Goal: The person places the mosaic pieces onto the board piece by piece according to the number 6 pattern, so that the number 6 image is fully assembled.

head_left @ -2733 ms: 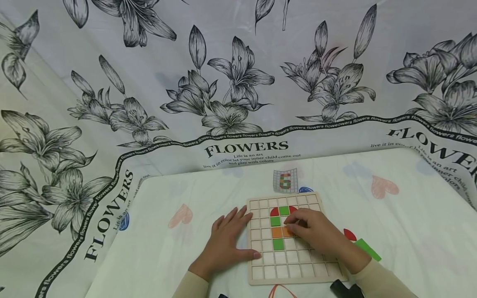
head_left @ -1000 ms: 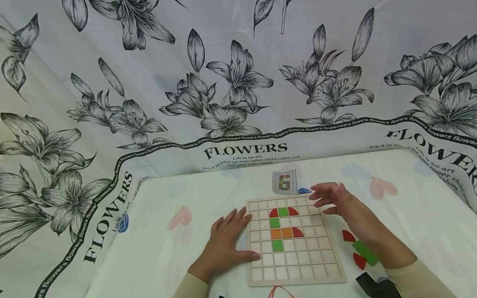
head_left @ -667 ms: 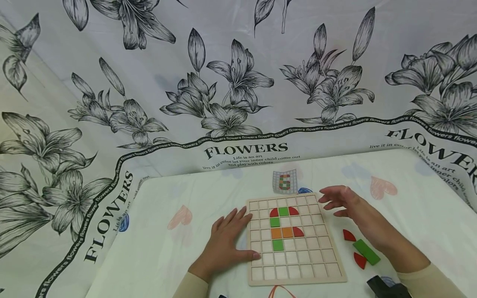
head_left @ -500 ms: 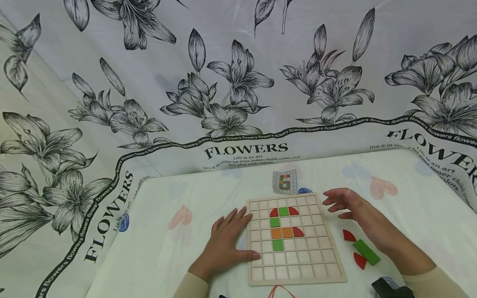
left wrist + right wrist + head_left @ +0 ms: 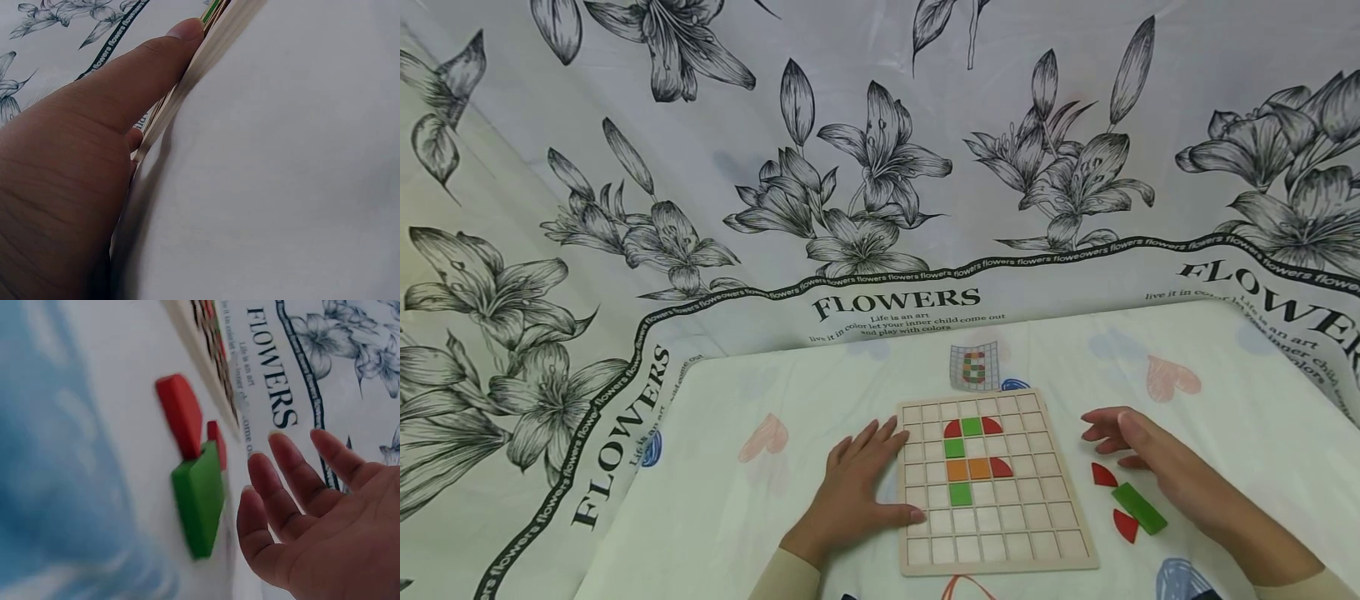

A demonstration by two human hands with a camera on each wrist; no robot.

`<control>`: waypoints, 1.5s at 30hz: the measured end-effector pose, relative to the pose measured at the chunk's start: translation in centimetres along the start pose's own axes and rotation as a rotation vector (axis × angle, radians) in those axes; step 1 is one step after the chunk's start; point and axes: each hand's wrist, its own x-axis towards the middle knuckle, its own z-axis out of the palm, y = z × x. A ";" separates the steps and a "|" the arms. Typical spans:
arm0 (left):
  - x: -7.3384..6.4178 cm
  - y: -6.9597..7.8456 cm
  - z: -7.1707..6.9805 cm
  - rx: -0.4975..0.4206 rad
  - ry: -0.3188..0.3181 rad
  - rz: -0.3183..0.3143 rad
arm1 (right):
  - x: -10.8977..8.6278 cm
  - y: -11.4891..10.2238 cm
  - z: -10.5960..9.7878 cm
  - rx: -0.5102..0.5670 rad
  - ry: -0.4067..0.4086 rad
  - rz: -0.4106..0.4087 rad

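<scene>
My left hand rests on the left edge of a wooden grid board, its thumb on the frame and its fingers spread. On the board lie green squares, two orange squares and red quarter-circle pieces. To the right of the board my right hand hangs with loosely bent fingers and holds nothing. Just below its fingers lie two loose red quarter-circle pieces and a green piece. In the right wrist view the green piece lies against a red piece.
A small pattern card with a coloured grid lies behind the board. An orange cord shows at the board's near edge. The tablecloth is white with printed hearts, and a floral curtain hangs behind.
My right hand has left a red quarter-circle piece on the board beside the orange squares, then drawn right and down toward the loose pieces. The left hand has stayed in place.
</scene>
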 end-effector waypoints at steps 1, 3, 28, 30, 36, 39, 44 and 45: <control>0.0 0.0 0.0 0.001 -0.001 0.001 | -0.2 0.3 -0.1 -0.006 -0.001 0.006; 0.0 0.0 0.1 0.003 -0.001 0.000 | -0.7 0.8 -0.3 -0.024 0.001 0.009; 0.0 0.1 0.2 0.007 -0.008 -0.016 | -1.9 3.4 0.3 -0.186 0.024 0.052; 0.0 0.1 0.2 0.006 -0.008 -0.016 | -1.9 3.5 0.5 -0.232 0.035 0.042; 0.0 0.1 0.1 0.005 -0.006 -0.008 | -1.5 3.3 1.0 -0.376 0.064 -0.035; 0.0 0.0 0.1 0.007 -0.005 -0.004 | -1.3 2.9 1.2 -0.394 0.064 -0.040; -0.1 0.0 0.1 0.010 -0.001 -0.001 | -1.2 2.0 1.3 -0.345 0.025 -0.003; -0.1 0.0 0.1 0.008 -0.001 -0.002 | -1.2 1.9 1.3 -0.333 0.015 0.002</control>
